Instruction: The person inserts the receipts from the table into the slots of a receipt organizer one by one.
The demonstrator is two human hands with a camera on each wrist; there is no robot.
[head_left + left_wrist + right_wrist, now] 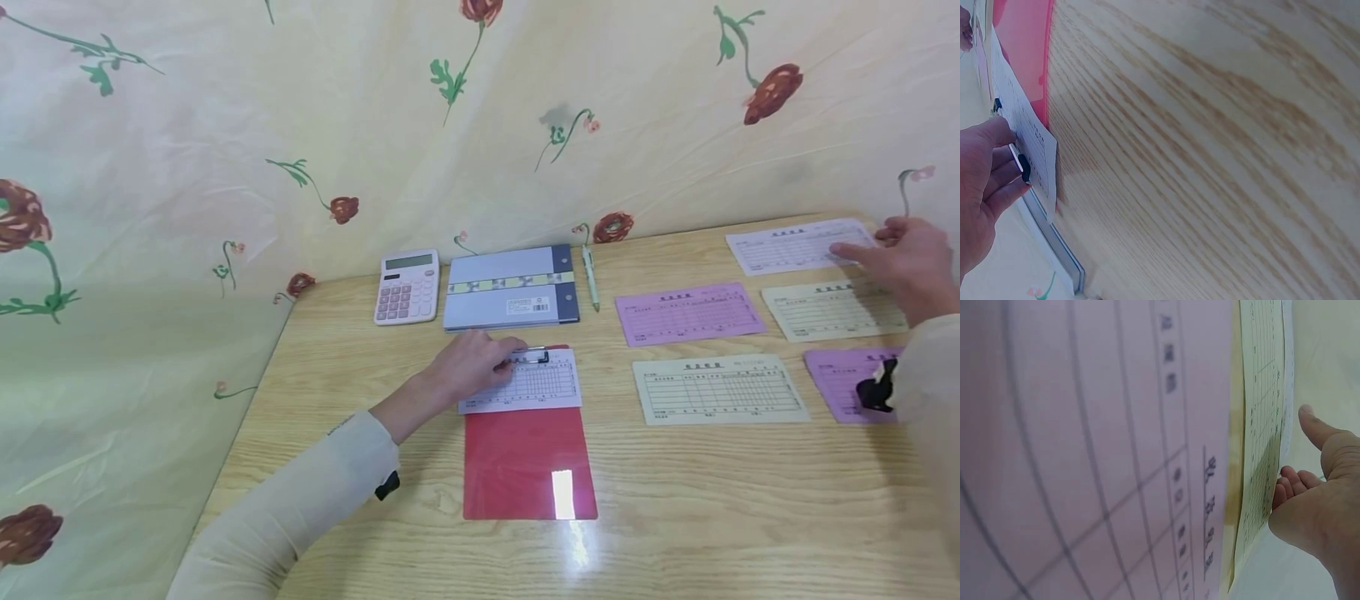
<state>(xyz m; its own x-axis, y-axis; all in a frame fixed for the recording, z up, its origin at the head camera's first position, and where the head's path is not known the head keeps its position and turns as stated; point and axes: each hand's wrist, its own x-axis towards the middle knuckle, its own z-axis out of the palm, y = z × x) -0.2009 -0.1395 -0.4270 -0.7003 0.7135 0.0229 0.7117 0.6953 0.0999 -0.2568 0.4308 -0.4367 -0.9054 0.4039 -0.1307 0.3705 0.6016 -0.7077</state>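
Note:
A red clipboard [528,467] lies on the table with a white form [551,387] across its upper part. My left hand [468,367] pinches the clipboard's metal clip [531,356]; the left wrist view shows thumb and fingers of that hand [979,181] around the clip [1021,164]. At the far right, my right hand [911,262] is over the right end of a white slip [795,248], thumb extended and other fingers loosely bent. In the right wrist view this hand [1329,494] is beside the slips; whether it touches the white one is unclear.
Purple slips [690,314] [840,379] and pale green slips [720,390] [828,312] lie on the right. Along the back are a calculator [407,287], a blue binder [495,308] and a green pen [591,279]. A flowered cloth [375,125] hangs behind the table [675,500].

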